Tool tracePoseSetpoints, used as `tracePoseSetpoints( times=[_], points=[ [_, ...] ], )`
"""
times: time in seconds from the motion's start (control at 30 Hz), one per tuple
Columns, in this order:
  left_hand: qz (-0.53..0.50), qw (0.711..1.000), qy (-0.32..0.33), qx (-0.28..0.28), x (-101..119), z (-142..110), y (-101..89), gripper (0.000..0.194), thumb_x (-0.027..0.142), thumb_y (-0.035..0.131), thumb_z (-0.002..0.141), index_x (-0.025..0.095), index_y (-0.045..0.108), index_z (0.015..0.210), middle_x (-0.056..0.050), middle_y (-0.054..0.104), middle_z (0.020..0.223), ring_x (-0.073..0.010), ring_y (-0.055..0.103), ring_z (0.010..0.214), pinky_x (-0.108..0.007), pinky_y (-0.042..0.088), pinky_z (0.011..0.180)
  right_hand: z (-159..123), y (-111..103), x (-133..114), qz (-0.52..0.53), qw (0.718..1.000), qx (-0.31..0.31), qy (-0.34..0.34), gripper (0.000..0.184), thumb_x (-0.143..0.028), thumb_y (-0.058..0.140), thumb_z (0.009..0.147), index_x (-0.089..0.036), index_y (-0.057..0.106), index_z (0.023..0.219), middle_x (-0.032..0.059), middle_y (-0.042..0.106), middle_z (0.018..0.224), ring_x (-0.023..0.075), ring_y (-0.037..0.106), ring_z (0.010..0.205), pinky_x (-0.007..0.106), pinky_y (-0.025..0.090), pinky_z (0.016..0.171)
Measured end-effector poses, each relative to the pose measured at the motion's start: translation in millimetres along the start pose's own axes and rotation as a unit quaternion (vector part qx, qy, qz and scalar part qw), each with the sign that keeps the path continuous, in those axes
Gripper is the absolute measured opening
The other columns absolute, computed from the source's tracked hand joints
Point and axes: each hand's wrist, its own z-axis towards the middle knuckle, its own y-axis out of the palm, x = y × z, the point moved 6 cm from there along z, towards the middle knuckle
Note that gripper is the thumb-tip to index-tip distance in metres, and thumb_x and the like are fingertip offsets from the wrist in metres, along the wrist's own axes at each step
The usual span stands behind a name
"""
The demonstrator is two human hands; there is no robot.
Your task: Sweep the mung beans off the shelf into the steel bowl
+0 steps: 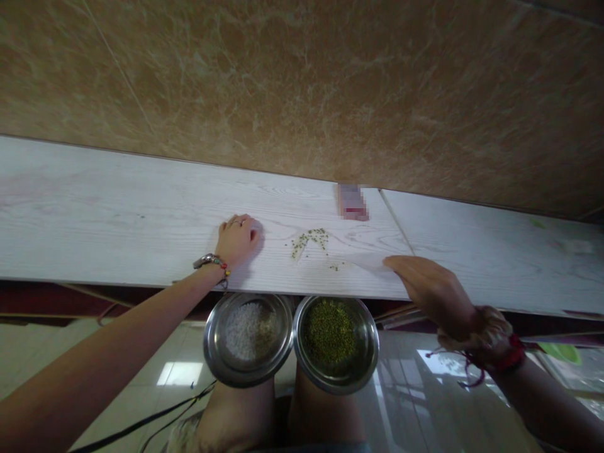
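My left hand (238,240) rests on the white wood-grain tabletop with its fingers curled under into a loose fist. Nothing shows in it. To its right, small green mung beans (311,238) lie scattered, with a few more toward the table's front edge. My right hand (427,282) is held low over the table, right of the beans. Its fingers stretch to the left, close together, and I see nothing in them; their undersides are hidden. Below the table edge, a metal bowl of mung beans (330,330) sits on my right leg. A metal bowl of white rice-like grains (250,330) sits on my left leg.
A blurred-out flat rectangular object (353,202) lies near the wall at the back of the table (117,214). A brown marbled wall (302,82) rises behind. A seam crosses the tabletop on the right. Dark cords hang at the lower left over the tiled floor (410,390).
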Motion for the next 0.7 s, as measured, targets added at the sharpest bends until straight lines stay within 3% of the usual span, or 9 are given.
tracePoseSetpoints(
  times=[0.3,0.53,0.7],
  points=[
    [-0.003,1.0,-0.007,-0.007,0,0,-0.2,0.04,0.025,0.035,0.084,0.013,0.059,0.113,-0.017,0.059,0.124,-0.0335,0.049,0.12,-0.051,0.038,0.099,-4,-13,-3,-0.004,1.0,0.011,-0.013,0.033,-0.008,0.038,0.09,-0.016,0.066,0.106,0.0081,0.074,0.098,0.0186,0.068,0.091,0.033,0.056,0.081],
    [0.008,1.0,-0.004,-0.015,1,0,-1.0,0.04,0.026,0.034,0.084,0.012,0.059,0.112,-0.018,0.059,0.123,-0.0331,0.05,0.119,-0.05,0.039,0.098,-20,-23,-20,0.071,0.995,0.009,-0.066,0.036,-0.01,0.036,0.092,-0.021,0.06,0.115,0.0067,0.072,0.104,0.0174,0.067,0.097,0.031,0.055,0.086],
    [0.019,1.0,-0.001,-0.006,2,0,-2.9,0.039,0.024,0.035,0.084,0.011,0.059,0.112,-0.018,0.059,0.125,-0.0325,0.051,0.118,-0.05,0.041,0.097,-12,-20,-30,0.081,0.99,0.04,-0.112,0.035,-0.006,0.037,0.09,-0.016,0.06,0.114,0.0086,0.073,0.098,0.0166,0.068,0.094,0.03,0.056,0.084]
  ],
)
